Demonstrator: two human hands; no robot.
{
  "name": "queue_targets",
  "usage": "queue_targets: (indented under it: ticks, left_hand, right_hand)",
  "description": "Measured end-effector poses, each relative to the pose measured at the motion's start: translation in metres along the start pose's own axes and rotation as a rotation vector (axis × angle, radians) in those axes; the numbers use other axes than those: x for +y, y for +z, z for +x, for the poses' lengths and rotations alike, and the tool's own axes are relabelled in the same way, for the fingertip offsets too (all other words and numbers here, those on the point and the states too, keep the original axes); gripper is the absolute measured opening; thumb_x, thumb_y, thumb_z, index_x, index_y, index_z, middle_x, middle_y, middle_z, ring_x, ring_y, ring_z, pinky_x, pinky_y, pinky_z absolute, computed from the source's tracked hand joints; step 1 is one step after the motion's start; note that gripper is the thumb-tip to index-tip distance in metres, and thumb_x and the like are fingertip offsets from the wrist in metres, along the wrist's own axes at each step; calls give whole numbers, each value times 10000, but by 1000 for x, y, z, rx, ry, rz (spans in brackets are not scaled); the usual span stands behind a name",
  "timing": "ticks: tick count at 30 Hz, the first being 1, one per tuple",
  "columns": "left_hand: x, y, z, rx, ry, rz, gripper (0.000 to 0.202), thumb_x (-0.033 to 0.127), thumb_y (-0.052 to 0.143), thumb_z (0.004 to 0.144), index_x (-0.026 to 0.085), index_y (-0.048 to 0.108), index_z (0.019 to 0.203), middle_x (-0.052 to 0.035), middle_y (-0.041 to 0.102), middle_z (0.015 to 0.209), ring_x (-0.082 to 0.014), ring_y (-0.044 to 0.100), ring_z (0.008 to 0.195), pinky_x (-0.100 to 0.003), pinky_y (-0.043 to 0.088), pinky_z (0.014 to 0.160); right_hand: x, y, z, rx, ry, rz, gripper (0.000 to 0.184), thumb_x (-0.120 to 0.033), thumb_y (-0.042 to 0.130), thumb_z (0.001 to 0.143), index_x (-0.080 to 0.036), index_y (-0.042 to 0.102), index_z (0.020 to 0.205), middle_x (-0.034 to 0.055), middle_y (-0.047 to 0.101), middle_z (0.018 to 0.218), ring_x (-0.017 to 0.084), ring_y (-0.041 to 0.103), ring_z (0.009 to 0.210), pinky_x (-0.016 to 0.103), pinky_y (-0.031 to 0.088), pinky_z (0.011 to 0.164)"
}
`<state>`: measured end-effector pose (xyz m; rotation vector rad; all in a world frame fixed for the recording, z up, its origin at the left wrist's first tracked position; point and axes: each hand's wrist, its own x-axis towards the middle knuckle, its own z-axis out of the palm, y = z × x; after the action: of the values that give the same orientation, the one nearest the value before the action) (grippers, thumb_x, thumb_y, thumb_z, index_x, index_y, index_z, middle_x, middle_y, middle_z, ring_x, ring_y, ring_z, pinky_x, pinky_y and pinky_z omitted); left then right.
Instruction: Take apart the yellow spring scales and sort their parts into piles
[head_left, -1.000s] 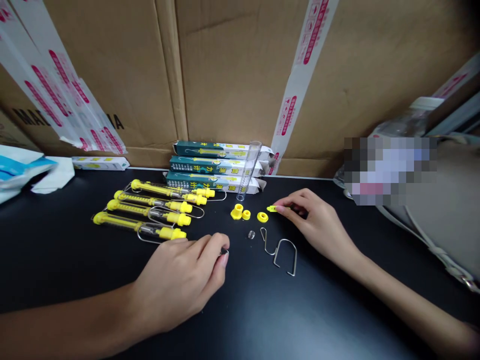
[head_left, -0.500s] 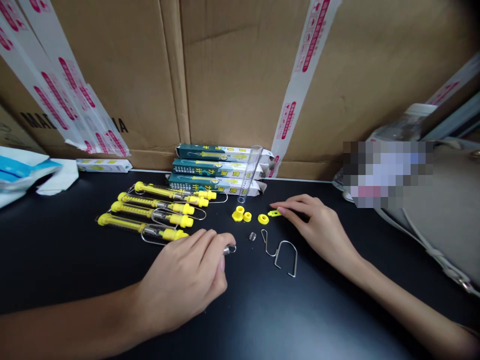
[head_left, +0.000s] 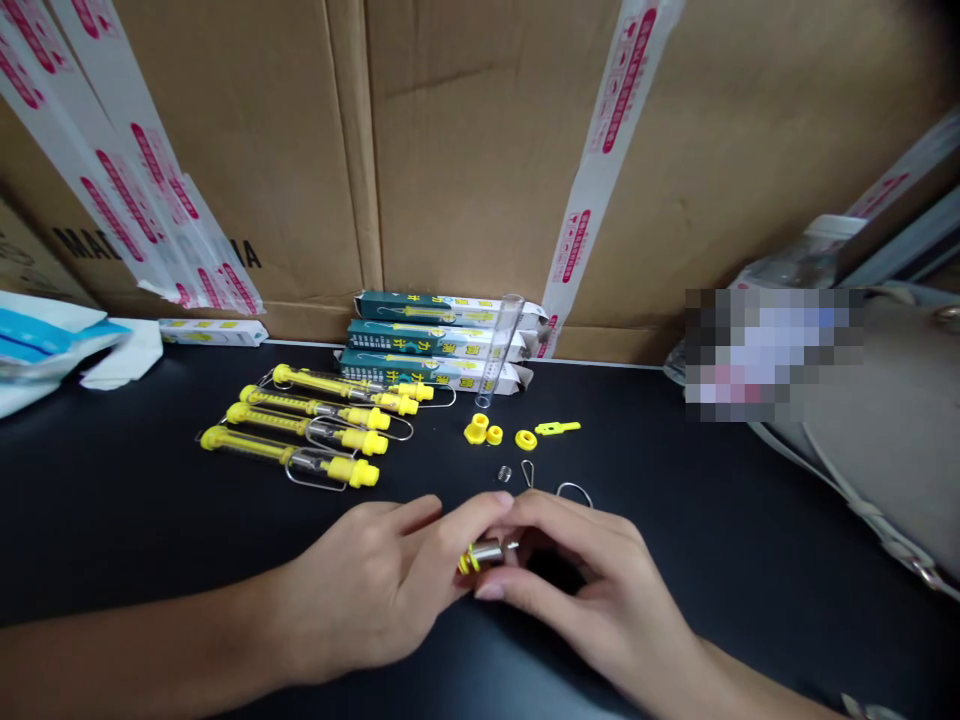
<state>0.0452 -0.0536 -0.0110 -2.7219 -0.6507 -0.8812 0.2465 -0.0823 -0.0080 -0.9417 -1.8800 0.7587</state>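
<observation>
Close to me, my left hand point(head_left: 397, 575) grips the yellow inner rod of a spring scale, with a metal spring point(head_left: 489, 552) sticking out of its end. My right hand point(head_left: 600, 570) curls its thumb and fingers around that spring end; its inner fingers are partly hidden. Just beyond lie a small loose spring point(head_left: 505, 474) and a bent wire hook point(head_left: 528, 472), the hook partly covered by my right hand. Farther off are a yellow cap point(head_left: 476, 429), a small yellow ring point(head_left: 494, 435), a yellow washer point(head_left: 526, 440) and a flat yellow tab point(head_left: 558, 428).
Several assembled spring scales point(head_left: 292, 452) lie in a row at the left. Behind them are green-and-white boxes point(head_left: 427, 370), with a clear tube point(head_left: 500, 350) leaning on them. A cardboard box point(head_left: 465, 180) backs the black table; a bottle point(head_left: 795, 260) and grey bag point(head_left: 885, 420) stand right.
My right hand has let go of the flat yellow tab, leaving it on the table, and moved left and nearer to the spring. My left hand has shifted right and toward me.
</observation>
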Motion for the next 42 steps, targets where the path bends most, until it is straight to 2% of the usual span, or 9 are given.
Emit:
queue_targets:
  ticks: [7, 14, 18, 22, 26, 30, 33, 37, 42]
  left_hand:
    - [-2, 0, 3, -83, -165, -25, 342, 300, 231, 1068, 95, 421, 1265, -90, 732, 1034, -157, 733, 820, -245, 578, 650]
    - [-4, -3, 4, -186, -208, -118, 341, 258, 341, 1021, 110, 420, 1318, -32, 673, 853, -186, 678, 799, -306, 567, 669]
    - [-4, -3, 5, -204, -142, -132, 222, 178, 397, 986, 150, 540, 1154, -49, 672, 970, -207, 644, 873, -323, 550, 694]
    - [-4, -2, 6, -212, -131, -172, 204, 148, 410, 976, 157, 577, 1092, -37, 653, 931, -199, 617, 851, -318, 530, 688]
    - [-4, -2, 6, -222, -141, -194, 202, 137, 402, 974, 163, 587, 1050, -31, 639, 914, -188, 605, 836, -309, 515, 689]
    - [-5, -1, 6, -241, -155, -194, 208, 141, 398, 971, 173, 594, 1031, -31, 633, 913, -181, 604, 835, -299, 505, 694]
    - [-6, -1, 6, -238, -148, -189, 204, 139, 407, 966, 169, 601, 1025, -35, 632, 921, -182, 607, 842, -297, 508, 698]
    - [-6, -1, 6, -233, -140, -187, 196, 139, 423, 962, 171, 607, 1021, -36, 630, 927, -177, 609, 842, -283, 511, 690]
    - [-5, 0, 4, -249, -147, -194, 199, 134, 413, 963, 174, 600, 1016, -34, 624, 917, -188, 598, 845, -307, 503, 696]
  right_hand:
    - [0, -14, 7, 156, 206, 246, 95, -331, 687, 883, -246, 701, 922, 8, 736, 788, 143, 684, 627, 245, 578, 598]
    - [8, -53, 27, 492, 303, 353, 165, -376, 401, 1002, -296, 540, 964, 71, 698, 1097, 284, 677, 1100, 490, 582, 883]
    - [13, -77, 35, 592, 214, 327, 154, -312, 418, 993, -312, 560, 932, 46, 657, 1057, 287, 641, 1163, 507, 562, 919]
    - [19, -93, 36, 620, 100, 204, 72, -319, 554, 945, -291, 564, 1011, 40, 679, 903, 280, 712, 1005, 475, 574, 890]
    - [26, -105, 32, 496, 106, -46, 344, -362, 686, 861, -279, 499, 1137, -6, 674, 742, 232, 741, 726, 361, 605, 687]
    - [38, -107, 29, 53, 134, -445, 270, -471, 673, 858, -252, 609, 1003, 11, 707, 759, 194, 701, 669, 306, 567, 617]
    - [50, -102, 27, -147, 113, -607, 259, -483, 593, 916, -237, 655, 970, 32, 715, 827, 186, 679, 678, 299, 538, 592]
    - [60, -94, 27, -214, 15, -700, 258, -412, 514, 975, -233, 691, 1031, 71, 706, 1007, 213, 696, 842, 343, 555, 760]
    - [60, -84, 29, -177, -25, -758, 263, -380, 500, 985, -235, 702, 1073, 78, 698, 994, 231, 673, 893, 374, 552, 802]
